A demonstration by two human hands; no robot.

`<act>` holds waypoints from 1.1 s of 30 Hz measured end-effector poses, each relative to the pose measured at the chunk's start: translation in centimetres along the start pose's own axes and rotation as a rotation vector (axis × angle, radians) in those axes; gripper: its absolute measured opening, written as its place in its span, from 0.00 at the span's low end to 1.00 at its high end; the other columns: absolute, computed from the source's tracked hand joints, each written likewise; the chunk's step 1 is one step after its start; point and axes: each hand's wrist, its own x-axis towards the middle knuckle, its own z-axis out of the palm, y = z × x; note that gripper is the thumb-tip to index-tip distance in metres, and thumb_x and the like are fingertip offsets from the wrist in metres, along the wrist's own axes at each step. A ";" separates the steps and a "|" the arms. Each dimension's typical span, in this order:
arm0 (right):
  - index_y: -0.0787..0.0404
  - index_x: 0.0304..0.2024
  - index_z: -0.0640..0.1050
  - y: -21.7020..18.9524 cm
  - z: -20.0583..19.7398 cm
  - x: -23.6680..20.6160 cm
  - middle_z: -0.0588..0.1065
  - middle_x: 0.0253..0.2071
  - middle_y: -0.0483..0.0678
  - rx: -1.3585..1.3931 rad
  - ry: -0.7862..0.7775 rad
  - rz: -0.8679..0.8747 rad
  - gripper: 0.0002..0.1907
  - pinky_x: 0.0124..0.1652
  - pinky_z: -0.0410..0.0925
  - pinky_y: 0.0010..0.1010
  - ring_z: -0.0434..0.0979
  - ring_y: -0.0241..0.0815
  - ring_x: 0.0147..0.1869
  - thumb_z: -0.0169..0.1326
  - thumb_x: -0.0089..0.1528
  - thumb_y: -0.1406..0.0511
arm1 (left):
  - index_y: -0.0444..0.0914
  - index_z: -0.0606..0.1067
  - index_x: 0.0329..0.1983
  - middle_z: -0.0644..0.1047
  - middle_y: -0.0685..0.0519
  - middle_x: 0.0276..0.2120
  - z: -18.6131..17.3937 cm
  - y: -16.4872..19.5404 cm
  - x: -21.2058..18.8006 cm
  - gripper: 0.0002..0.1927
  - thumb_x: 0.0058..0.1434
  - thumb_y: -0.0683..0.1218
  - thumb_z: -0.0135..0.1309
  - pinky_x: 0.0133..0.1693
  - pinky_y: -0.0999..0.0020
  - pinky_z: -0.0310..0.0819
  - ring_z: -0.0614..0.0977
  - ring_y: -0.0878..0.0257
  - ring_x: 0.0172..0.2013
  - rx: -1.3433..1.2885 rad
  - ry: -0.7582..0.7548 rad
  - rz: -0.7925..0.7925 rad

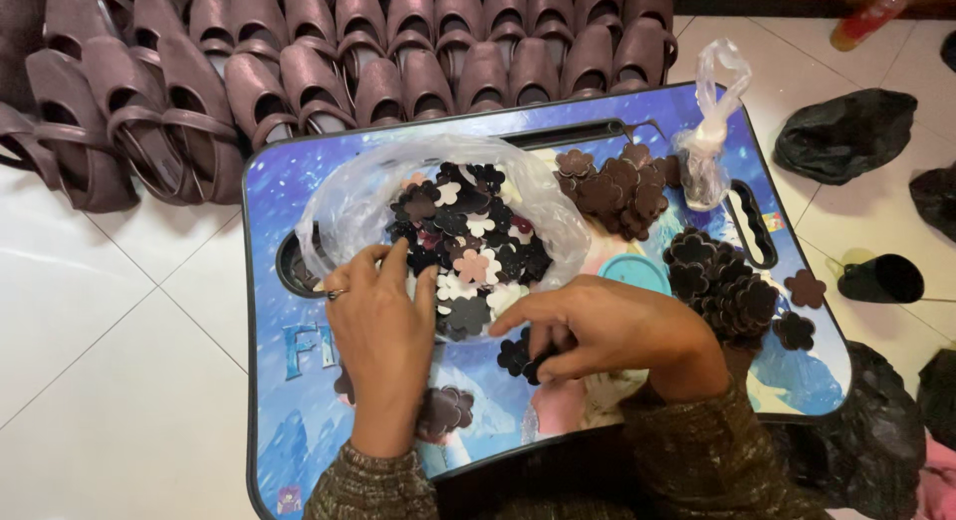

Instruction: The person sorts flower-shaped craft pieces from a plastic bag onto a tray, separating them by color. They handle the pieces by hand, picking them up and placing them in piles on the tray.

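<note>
While both hands work over a blue printed lap tray (269,241) at the centre of the head view, the scene reads as follows.

Left hand: the left hand (381,326), a ring on one finger, lies lower left of centre, fingers spread and pressed flat on the near edge of the flower pile; it grips nothing that I can see.

Right hand: the right hand (607,331), lower centre, has its fingers curled shut on a few dark flower cut-outs (518,356), forefinger pointing left toward the pile.

Hands together: close side by side, not touching.

Mixed pile: flower-shaped cut-outs (468,246) in black, white, pink and grey sit heaped in an open clear plastic bag (344,196) at the tray's middle.

Brown stack: brown flowers (612,186) lie upper right of the bag.

Black stack: dark flowers (722,281) are heaped at the tray's right side.

Small bag: a knotted clear bag (709,131) stands at the tray's upper right corner.

Disc: a teal round lid (634,271) lies between the piles.

Top of frame: rows of brown sandals (299,72) rest on the white tiled floor (110,361).

Right edge: black plastic bags (846,131) lie on the floor.
</note>
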 end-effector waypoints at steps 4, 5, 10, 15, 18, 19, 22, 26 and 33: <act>0.54 0.57 0.77 0.1 0.1 0.1 0.84 0.35 0.43 0.018 0.185 -0.032 0.28 0.35 0.75 0.25 0.84 0.32 0.34 0.67 0.54 0.65 | 0.39 0.82 0.40 0.82 0.50 0.41 -0.1 0.2 -0.2 0.09 0.58 0.47 0.63 0.45 0.52 0.70 0.78 0.47 0.46 -0.050 0.002 -0.063; 0.55 0.57 0.78 0.1 0.2 0.1 0.84 0.35 0.43 0.080 0.243 -0.058 0.26 0.36 0.75 0.25 0.83 0.32 0.35 0.67 0.56 0.65 | 0.40 0.82 0.38 0.82 0.51 0.40 -0.3 0.2 -0.2 0.06 0.59 0.46 0.63 0.45 0.52 0.70 0.79 0.47 0.45 -0.078 0.014 -0.086; 0.59 0.59 0.77 -0.6 2.5 1.4 0.80 0.41 0.40 0.403 0.545 -0.130 0.29 0.33 0.69 0.22 0.78 0.28 0.36 0.69 0.54 0.68 | 0.40 0.84 0.45 0.83 0.54 0.30 -1.1 1.2 -1.8 0.11 0.62 0.47 0.62 0.33 0.69 0.71 0.78 0.64 0.30 -0.497 -0.166 -0.449; 0.62 0.57 0.77 -0.3 4.4 3.3 0.70 0.36 0.39 0.475 0.648 -0.229 0.30 0.35 0.61 0.18 0.67 0.26 0.36 0.72 0.53 0.70 | 0.33 0.83 0.49 0.81 0.58 0.30 0.0 2.2 -3.7 0.14 0.63 0.45 0.58 0.28 0.78 0.66 0.73 0.75 0.28 -1.110 -0.363 -0.685; 0.62 0.55 0.78 0.0 4.5 4.0 0.69 0.34 0.38 0.581 0.668 -0.185 0.26 0.32 0.61 0.17 0.66 0.24 0.33 0.70 0.55 0.71 | 0.32 0.82 0.51 0.80 0.59 0.31 0.6 1.8 -4.3 0.14 0.65 0.44 0.57 0.31 0.80 0.67 0.74 0.76 0.29 -1.171 -0.369 -0.622; 0.62 0.55 0.78 0.1 4.5 4.2 0.70 0.35 0.38 0.594 0.683 -0.199 0.25 0.32 0.62 0.17 0.67 0.24 0.33 0.69 0.56 0.71 | 0.32 0.82 0.51 0.81 0.59 0.31 0.7 1.7 -4.4 0.14 0.65 0.44 0.57 0.32 0.80 0.68 0.75 0.76 0.30 -1.187 -0.371 -0.599; 0.61 0.58 0.77 0.3 4.5 4.5 0.75 0.35 0.40 0.775 0.886 -0.140 0.18 0.28 0.65 0.19 0.71 0.26 0.30 0.58 0.65 0.69 | 0.32 0.82 0.51 0.80 0.59 0.31 0.7 1.7 -4.6 0.14 0.65 0.43 0.58 0.31 0.81 0.67 0.74 0.76 0.30 -1.173 -0.393 -0.637; 0.62 0.61 0.74 0.6 4.4 4.0 0.78 0.38 0.41 0.669 0.686 -0.228 0.20 0.35 0.69 0.19 0.75 0.26 0.37 0.57 0.66 0.71 | 0.32 0.80 0.51 0.81 0.58 0.32 0.1 2.3 -4.1 0.15 0.62 0.40 0.59 0.26 0.81 0.62 0.72 0.76 0.26 -1.260 -0.373 -0.660; 0.63 0.68 0.72 0.6 4.1 3.8 0.78 0.36 0.41 0.760 0.657 -0.176 0.28 0.35 0.69 0.19 0.75 0.27 0.37 0.58 0.64 0.71 | 0.37 0.76 0.51 0.83 0.54 0.30 -1.1 3.2 -3.7 0.13 0.63 0.42 0.56 0.14 0.75 0.56 0.66 0.73 0.15 -1.098 -0.373 -0.832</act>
